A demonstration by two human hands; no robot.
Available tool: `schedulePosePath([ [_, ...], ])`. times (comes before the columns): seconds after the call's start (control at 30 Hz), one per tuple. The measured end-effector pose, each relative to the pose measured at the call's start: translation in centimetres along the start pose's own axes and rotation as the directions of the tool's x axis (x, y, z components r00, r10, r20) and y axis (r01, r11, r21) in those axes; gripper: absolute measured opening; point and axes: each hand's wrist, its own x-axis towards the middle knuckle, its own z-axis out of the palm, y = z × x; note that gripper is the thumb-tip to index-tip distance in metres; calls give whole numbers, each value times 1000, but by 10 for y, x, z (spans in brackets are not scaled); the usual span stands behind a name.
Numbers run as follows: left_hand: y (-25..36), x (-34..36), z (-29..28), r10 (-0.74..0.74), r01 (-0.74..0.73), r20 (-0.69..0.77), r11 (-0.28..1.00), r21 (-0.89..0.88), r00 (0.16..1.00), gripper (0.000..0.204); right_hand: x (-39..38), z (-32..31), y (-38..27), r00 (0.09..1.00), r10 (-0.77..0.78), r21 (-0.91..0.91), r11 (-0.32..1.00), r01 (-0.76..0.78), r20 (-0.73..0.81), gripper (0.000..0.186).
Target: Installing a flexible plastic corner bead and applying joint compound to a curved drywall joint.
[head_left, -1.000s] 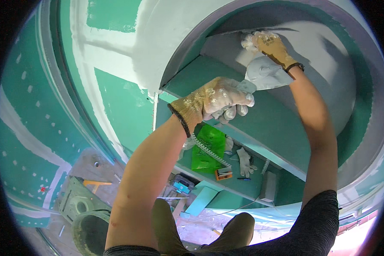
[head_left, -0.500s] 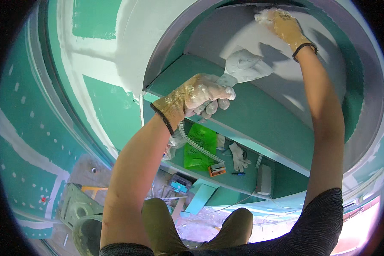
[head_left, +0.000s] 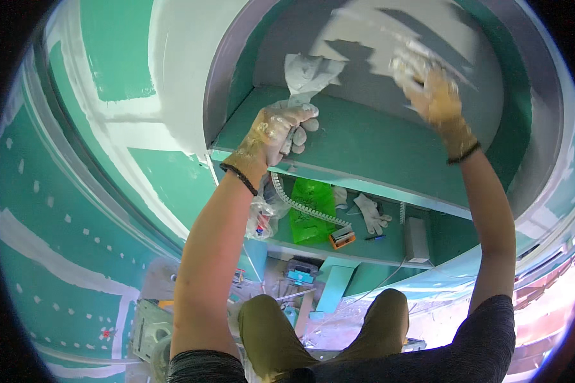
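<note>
Scraper (head_left: pixel 311 71) in L hand (head_left: pixel 278 132) stands steeper vs. b4.

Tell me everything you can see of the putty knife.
The putty knife flares toward its top, where lumpy pale paste hides its material. It points up, gripped low in the gloved left hand, whose fingers hide the handle. In view it overlaps the grey wall and green shelf behind; only paste and hand visibly touch it.

Bright patch w/ hard shadows on back wall (head_left: pixel 377 89); R fingers (head_left: pixel 416 96) blurred; glare lwr R; edges bent, corners dk.
</note>
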Motion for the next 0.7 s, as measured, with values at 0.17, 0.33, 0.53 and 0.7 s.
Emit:
schedulePosePath([
  [0.17,0,-2,7,96,-102,-160,994,-33,983,28,-56,-5,-53,970,-190,453,859,240,-152,50],
  [0.33,4,-10,13,132,-124,-166,991,59,977,25,-60,8,-76,921,-245,592,709,384,-304,44],
  [0.53,3,-12,21,155,-137,-130,981,140,979,20,-44,25,-70,991,-130,743,666,71,21,44],
  [0.7,-1,-14,25,193,-185,-84,978,96,978,14,-45,19,-67,973,-115,728,647,225,-198,46],
])
